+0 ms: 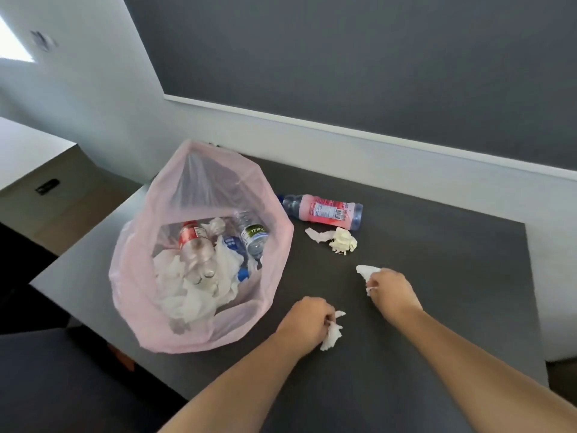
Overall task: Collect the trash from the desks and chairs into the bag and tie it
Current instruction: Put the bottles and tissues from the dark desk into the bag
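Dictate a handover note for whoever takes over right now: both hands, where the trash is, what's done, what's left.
Hands: left hand grips a crumpled white tissue; right hand grips a second tissue, both low over the desk.
Things: pink bag stands open on the desk, left of the hands.
Done: the bag holds bottles and used tissues.
Left: drop both tissues in, then the pink-labelled bottle, yellowish paper wad and white scrap lying behind the hands. Bag not yet tied.
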The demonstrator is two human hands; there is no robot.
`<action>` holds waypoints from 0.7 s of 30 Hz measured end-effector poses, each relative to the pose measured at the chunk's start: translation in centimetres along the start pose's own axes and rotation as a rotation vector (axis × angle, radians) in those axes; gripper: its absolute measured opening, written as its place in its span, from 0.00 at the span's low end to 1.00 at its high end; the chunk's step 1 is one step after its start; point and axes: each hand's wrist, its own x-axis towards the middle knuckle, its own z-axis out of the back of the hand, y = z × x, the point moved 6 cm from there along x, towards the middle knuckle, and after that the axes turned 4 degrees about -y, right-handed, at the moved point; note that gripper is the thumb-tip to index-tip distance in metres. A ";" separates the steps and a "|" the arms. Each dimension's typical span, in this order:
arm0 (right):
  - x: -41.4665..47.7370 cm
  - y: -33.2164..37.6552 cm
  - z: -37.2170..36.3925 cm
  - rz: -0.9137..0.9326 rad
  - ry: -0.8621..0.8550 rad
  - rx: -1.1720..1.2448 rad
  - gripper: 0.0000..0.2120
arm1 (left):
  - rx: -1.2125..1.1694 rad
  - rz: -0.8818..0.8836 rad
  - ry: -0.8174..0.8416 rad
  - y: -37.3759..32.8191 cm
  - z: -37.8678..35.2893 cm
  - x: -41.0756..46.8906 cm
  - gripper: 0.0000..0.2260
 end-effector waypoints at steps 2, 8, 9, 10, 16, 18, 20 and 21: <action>1.1 1.4 2.4 -0.028 -0.088 0.111 0.10 | -0.010 -0.082 -0.022 -1.9 2.4 -0.5 0.12; 2.5 13.8 13.3 0.180 -0.501 0.596 0.04 | -0.082 -0.083 -0.677 -1.5 18.1 -3.8 0.04; 2.3 16.3 13.8 0.246 -0.479 0.640 0.05 | -0.036 0.003 -0.711 0.4 20.1 -4.3 0.03; 2.1 18.7 13.9 0.306 -0.435 0.659 0.06 | 0.006 0.102 -0.706 2.7 21.6 -4.9 0.03; -0.1 26.7 6.3 0.503 0.130 0.463 0.12 | 0.235 0.384 -0.588 12.5 21.9 -8.4 0.05; -0.9 27.2 4.7 0.577 0.260 0.408 0.17 | 0.228 0.373 -0.408 13.7 20.2 -7.6 0.12; -0.6 26.9 5.6 0.587 0.215 0.476 0.15 | 0.202 0.362 -0.330 13.8 19.7 -6.8 0.17; -0.1 26.6 6.7 0.585 0.136 0.514 0.12 | 0.198 0.347 -0.347 13.4 20.1 -6.3 0.18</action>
